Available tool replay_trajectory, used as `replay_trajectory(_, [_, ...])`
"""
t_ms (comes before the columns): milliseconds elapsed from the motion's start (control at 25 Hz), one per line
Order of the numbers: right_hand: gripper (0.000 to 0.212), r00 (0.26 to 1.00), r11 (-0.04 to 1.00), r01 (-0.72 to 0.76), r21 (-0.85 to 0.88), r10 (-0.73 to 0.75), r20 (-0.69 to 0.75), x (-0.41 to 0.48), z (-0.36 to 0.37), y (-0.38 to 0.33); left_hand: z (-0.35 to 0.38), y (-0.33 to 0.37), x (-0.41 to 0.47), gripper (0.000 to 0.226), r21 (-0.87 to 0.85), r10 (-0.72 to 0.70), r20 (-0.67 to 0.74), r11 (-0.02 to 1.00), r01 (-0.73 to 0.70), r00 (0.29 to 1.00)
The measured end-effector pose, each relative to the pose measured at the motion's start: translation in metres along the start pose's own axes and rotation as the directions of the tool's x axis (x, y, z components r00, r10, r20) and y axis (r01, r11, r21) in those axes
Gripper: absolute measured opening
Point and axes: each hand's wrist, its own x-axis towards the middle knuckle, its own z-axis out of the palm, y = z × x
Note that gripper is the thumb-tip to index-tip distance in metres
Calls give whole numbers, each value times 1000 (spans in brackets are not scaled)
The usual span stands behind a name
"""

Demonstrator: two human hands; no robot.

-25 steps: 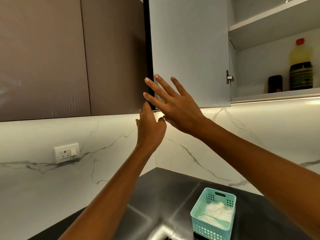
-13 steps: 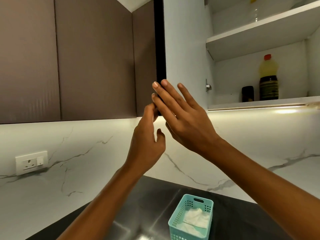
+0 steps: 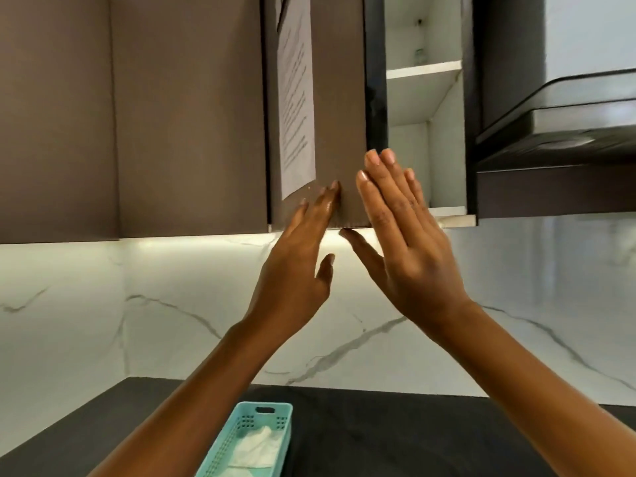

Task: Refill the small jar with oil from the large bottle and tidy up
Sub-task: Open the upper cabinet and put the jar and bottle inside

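Hands at a matte brown cupboard door (image 3: 339, 98)
Straight fingers of the left hand (image 3: 296, 259) press its face; the right hand (image 3: 409, 246), fingers together, stands beside its edge.

Upper left and centre: matte brown wall cabinets (image 3: 137, 115), flat-fronted, side by side. Just right of centre, a brown cabinet door (image 3: 337, 98) standing ajar, a printed paper sheet (image 3: 296, 98) stuck to its face, text too small to read. Past the door's glossy black edge, a white cabinet interior (image 3: 444, 160) with one white shelf (image 3: 423, 68) across it. Upper right: a dark range hood (image 3: 568, 132), slanted, just beside the open cabinet. Beneath the cabinets, a warm light strip (image 3: 192, 237) glowing along the underside, washing over a white marble-look wall (image 3: 103, 304) with grey veins. Along the bottom, a black table (image 3: 395, 425) meeting that wall.
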Motion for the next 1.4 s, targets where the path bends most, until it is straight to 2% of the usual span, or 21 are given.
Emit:
replay_trajectory(200, [54, 997, 986, -61, -157, 66, 28, -40, -18, 67, 68, -5, 29, 71, 38, 161, 7, 986, -161, 987])
replay_trajectory(360, [50, 970, 879, 116, -463, -1, 241, -78, -12, 131, 135, -19, 52, 75, 162, 278, 13, 947, -277, 960])
replay_trajectory(480, [57, 926, 813, 152, -561, 80, 368, -105, 10, 170, 182, -34, 69, 86, 205, 300, 61, 929, -306, 952])
replay_trajectory(640, [60, 920, 804, 82, -589, 165, 354, -135, 38, 209, 228, -63, 86, 107, 270, 362, 161, 878, -394, 918])
replay_trajectory(800, [59, 926, 830, -32, -557, 235, 297, -160, 72, 239, 262, -87, 98, 104, 333, 423, 157, 828, -451, 893])
replay_trajectory(960, [66, 894, 831, -100, -548, 317, 317, -181, 97, 260, 295, -96, 102, 99, 345, 405, 157, 832, -434, 901])
replay_trajectory(1240, [82, 828, 801, -204, -563, 448, 337, -205, 144, 284, 340, -115, 111, 106, 441, 344, 189, 807, -393, 920])
replay_trajectory(1400, [79, 842, 798, -219, -562, 446, 305, -214, 153, 290, 355, -121, 112, 107, 436, 347, 162, 815, -382, 924])
